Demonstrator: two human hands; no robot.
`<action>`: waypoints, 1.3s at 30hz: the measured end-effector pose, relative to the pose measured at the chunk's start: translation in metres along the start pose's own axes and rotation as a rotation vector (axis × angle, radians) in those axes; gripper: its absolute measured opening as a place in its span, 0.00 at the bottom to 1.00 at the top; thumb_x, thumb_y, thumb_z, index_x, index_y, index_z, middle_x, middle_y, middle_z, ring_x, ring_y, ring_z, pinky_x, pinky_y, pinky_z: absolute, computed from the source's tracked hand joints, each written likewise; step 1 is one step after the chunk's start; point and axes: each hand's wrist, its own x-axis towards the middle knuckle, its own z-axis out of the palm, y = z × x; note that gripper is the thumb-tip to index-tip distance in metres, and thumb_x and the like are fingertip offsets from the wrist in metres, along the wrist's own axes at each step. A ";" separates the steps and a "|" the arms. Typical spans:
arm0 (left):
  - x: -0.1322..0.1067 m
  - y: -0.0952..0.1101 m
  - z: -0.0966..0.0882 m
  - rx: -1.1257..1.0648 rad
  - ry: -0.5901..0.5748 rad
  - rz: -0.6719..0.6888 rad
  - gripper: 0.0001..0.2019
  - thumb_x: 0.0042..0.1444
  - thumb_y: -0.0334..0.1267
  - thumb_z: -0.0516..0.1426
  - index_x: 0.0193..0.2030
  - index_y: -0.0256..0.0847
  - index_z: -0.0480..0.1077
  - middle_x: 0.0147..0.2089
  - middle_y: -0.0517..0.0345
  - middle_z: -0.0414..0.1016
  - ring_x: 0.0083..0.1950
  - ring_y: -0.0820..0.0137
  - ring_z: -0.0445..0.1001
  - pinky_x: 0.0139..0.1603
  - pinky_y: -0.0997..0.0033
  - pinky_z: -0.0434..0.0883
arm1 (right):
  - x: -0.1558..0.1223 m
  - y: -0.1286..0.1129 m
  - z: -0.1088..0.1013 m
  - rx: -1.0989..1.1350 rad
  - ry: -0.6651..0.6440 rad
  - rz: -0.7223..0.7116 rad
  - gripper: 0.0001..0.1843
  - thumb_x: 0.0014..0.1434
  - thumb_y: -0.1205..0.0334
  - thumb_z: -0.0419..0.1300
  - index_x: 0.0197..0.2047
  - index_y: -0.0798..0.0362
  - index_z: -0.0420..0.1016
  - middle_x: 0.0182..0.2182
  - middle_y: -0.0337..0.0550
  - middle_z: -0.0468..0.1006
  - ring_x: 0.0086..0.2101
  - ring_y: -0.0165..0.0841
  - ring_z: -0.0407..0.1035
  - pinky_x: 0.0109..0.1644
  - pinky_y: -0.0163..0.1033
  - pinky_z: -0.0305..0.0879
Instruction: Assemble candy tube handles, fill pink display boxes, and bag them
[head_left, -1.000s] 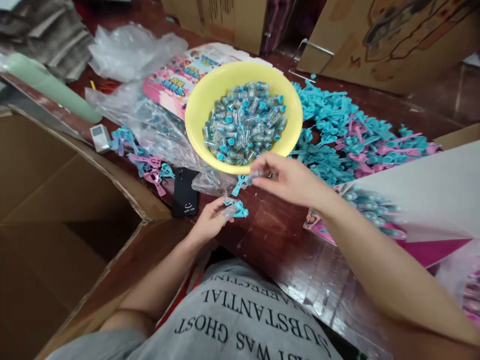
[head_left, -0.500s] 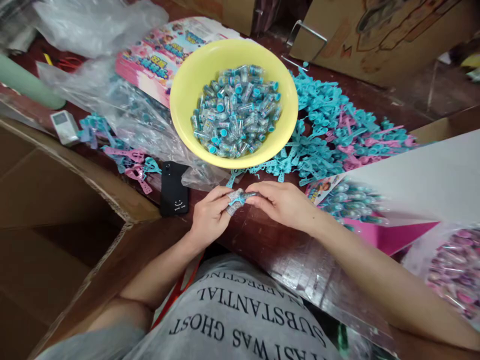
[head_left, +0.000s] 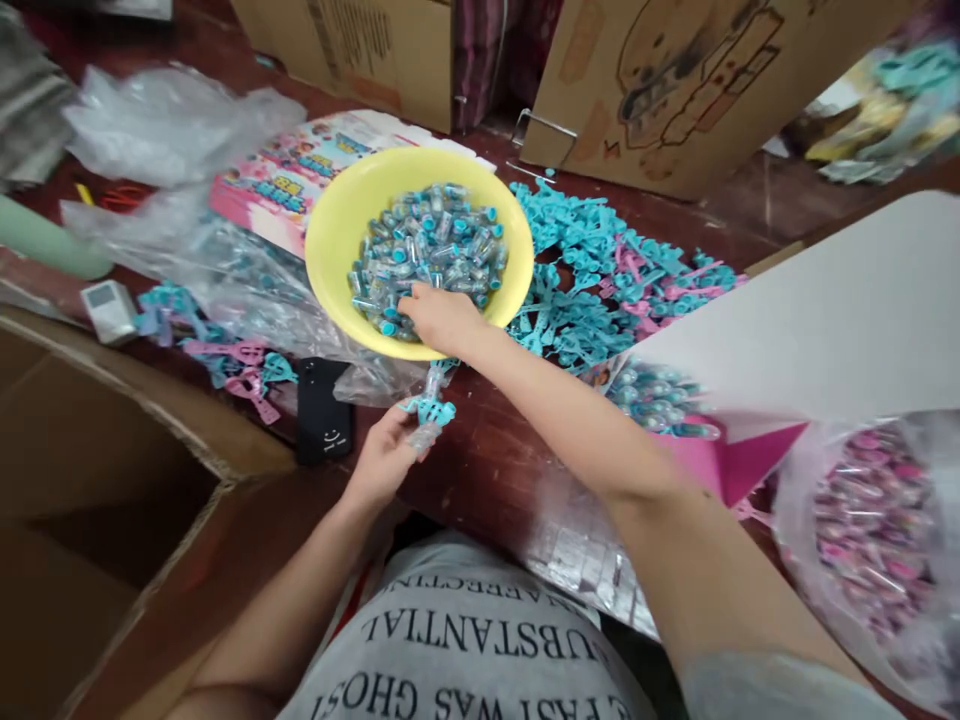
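A yellow bowl [head_left: 337,210] full of small clear tubes with blue caps [head_left: 435,240] stands on the dark wooden table. My right hand [head_left: 441,316] reaches over the bowl's near rim, its fingers curled down among the tubes. My left hand [head_left: 386,450] is at the table's near edge, pinching a teal plastic holder with a tube fitted in it [head_left: 429,410]. A heap of teal and pink plastic holders [head_left: 600,275] lies right of the bowl.
A black phone [head_left: 322,410] lies left of my left hand. Clear plastic bags [head_left: 225,270], a pink printed card [head_left: 277,185] and a small white device [head_left: 109,305] lie to the left. Open cardboard boxes stand left and behind. A pink box of tubes [head_left: 660,400] and a bag [head_left: 870,530] are right.
My right hand left the piece held in my left hand and reached forward into the yellow bowl. My left hand kept the teal holder and dropped slightly toward the table edge.
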 end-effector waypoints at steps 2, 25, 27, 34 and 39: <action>0.000 0.004 0.008 -0.050 0.020 -0.023 0.25 0.44 0.51 0.77 0.43 0.39 0.79 0.32 0.61 0.77 0.28 0.78 0.67 0.28 0.79 0.65 | 0.004 -0.003 0.004 0.015 0.012 0.007 0.23 0.70 0.74 0.47 0.60 0.54 0.76 0.59 0.57 0.76 0.51 0.45 0.74 0.47 0.45 0.66; -0.015 0.010 0.111 0.143 -0.418 -0.032 0.16 0.48 0.45 0.76 0.39 0.39 0.81 0.39 0.56 0.86 0.38 0.72 0.79 0.45 0.72 0.77 | -0.309 0.038 0.077 0.773 0.554 0.186 0.11 0.72 0.56 0.64 0.54 0.50 0.81 0.43 0.42 0.87 0.37 0.31 0.81 0.45 0.39 0.80; -0.020 0.017 0.119 0.184 -0.472 0.029 0.16 0.49 0.44 0.75 0.40 0.40 0.82 0.40 0.56 0.86 0.39 0.70 0.80 0.46 0.71 0.78 | -0.322 0.033 0.086 0.736 0.541 0.148 0.11 0.73 0.56 0.62 0.54 0.50 0.81 0.44 0.43 0.87 0.40 0.32 0.83 0.47 0.39 0.81; -0.025 0.039 0.134 0.456 -0.557 0.125 0.13 0.54 0.43 0.73 0.44 0.43 0.83 0.42 0.55 0.87 0.42 0.67 0.81 0.51 0.67 0.79 | -0.365 0.031 0.089 0.548 0.684 0.261 0.15 0.72 0.61 0.63 0.60 0.47 0.78 0.49 0.45 0.87 0.44 0.35 0.83 0.52 0.45 0.83; -0.024 0.036 0.149 0.437 -0.697 0.007 0.13 0.52 0.43 0.72 0.43 0.42 0.84 0.41 0.55 0.86 0.40 0.67 0.80 0.45 0.67 0.79 | -0.375 0.039 0.083 0.514 0.671 0.215 0.16 0.73 0.61 0.62 0.62 0.44 0.77 0.51 0.44 0.85 0.47 0.35 0.82 0.52 0.45 0.83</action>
